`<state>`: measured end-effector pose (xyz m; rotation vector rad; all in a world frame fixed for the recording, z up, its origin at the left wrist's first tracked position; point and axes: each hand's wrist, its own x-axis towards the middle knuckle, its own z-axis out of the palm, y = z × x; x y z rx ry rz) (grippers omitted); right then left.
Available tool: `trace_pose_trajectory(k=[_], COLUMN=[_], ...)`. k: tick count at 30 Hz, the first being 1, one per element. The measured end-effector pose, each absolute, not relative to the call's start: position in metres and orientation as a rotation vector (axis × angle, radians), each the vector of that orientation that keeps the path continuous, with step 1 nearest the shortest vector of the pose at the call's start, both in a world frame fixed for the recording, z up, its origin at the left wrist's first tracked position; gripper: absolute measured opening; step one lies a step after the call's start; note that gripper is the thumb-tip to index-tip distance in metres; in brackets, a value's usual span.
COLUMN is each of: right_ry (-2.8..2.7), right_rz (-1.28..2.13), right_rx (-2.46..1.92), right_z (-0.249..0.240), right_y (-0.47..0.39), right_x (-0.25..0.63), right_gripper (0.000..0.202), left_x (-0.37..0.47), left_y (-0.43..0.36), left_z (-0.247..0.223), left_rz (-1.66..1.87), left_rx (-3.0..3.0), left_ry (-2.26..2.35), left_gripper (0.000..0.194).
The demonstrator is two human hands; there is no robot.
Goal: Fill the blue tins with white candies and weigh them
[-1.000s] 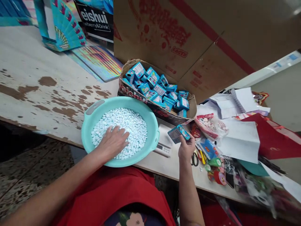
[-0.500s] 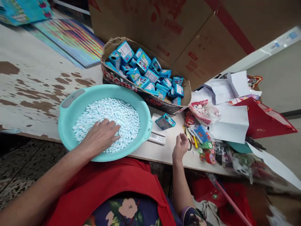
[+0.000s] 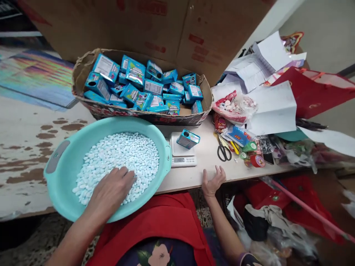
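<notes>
A turquoise basin (image 3: pixel 149 129) with handles holds many small pale-blue and white candies (image 3: pixel 142 149). My left hand (image 3: pixel 112 188) is inside it, palm down, its fingers together and curled into the candies; the fingertips are hidden. To the basin's right, a small blue carton (image 3: pixel 188 139) with a round dark hole in its end stands on a white digital scale (image 3: pixel 180 149) with a lit display. At the table's front edge is my right hand (image 3: pixel 213 182), palm up and empty, its fingers spread, below the black-handled scissors (image 3: pixel 223 152).
Behind the basin, a cut-down cardboard box (image 3: pixel 206 96) holds many blue cartons. To the right lie a candy bag (image 3: pixel 234 107), tape rolls (image 3: pixel 257 160), a yellow cutter (image 3: pixel 234 147), papers (image 3: pixel 280 111) and a red gift bag (image 3: pixel 313 96). Shiny iridescent sheets (image 3: pixel 36 79) lie at the left.
The view has shifted, so the basin and box appear further left and lower. My left fingers have curled into the candies. My right hand has opened and turned away from the scissors.
</notes>
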<state>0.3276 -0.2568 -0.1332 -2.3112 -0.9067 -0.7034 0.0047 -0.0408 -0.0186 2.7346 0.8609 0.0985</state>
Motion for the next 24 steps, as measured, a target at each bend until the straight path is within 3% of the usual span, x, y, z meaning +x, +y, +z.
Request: trace_pose_trajectory(k=[5, 15, 19, 24], right_ry=[-0.944, -1.007, -0.993, -0.955], right_rz=[-0.673, -0.616, -0.576, -0.527], right_rx=[-2.357, -2.420, -2.418, -2.415], right_z=[-0.135, -0.128, -0.129, -0.130], right_y=[-0.262, -0.264, -0.265, -0.267], right_x=[0.327, 0.325, 0.325, 0.325], right_gripper=[0.051, 0.051, 0.052, 0.061], left_x=[-0.001, -0.004, -0.005, -0.004], left_y=[-0.037, -0.042, -0.038, -0.013], left_z=[-0.020, -0.018, -0.004, 0.016], left_rz=[-0.134, 0.138, 0.272, 0.449], left_rx=[2.965, 2.593, 2.134, 0.984], left_ry=[0.565, 0.806, 1.052, 1.301], left_gripper=[0.039, 0.034, 0.017, 0.024])
